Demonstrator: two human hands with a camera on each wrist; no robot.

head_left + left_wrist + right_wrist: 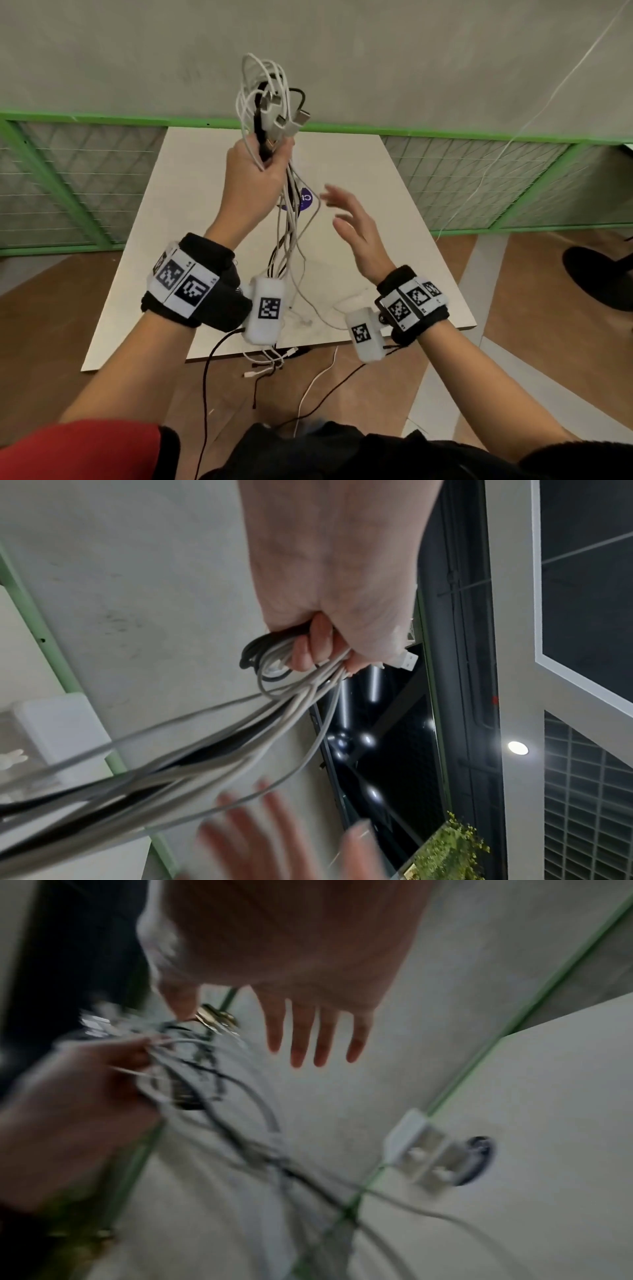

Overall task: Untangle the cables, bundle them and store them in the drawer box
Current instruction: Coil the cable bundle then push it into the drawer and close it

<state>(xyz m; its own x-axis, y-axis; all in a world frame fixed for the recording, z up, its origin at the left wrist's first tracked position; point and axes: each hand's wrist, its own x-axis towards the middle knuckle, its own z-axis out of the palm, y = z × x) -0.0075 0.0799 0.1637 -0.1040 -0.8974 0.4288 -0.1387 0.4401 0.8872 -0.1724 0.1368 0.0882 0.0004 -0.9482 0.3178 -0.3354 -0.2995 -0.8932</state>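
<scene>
My left hand [255,168] is raised above the table and grips a tangle of white and black cables [270,99] near their plug ends. Loops and USB plugs [301,120] stick up above the fist, and the strands hang down past the table's front edge. In the left wrist view the fingers [315,645] curl round the cable bundle [205,739]. My right hand [352,222] hovers to the right of the hanging strands with fingers spread, holding nothing; its fingers [304,1037] look straight in the blurred right wrist view. A small white drawer box [416,1148] stands on the table there.
The white table [394,192] carries a round dark sticker [301,202]. A green-framed mesh fence [85,178] runs behind and beside it. Loose cable ends [270,363] dangle over the wooden floor [51,342]. A black round base [599,277] stands at right.
</scene>
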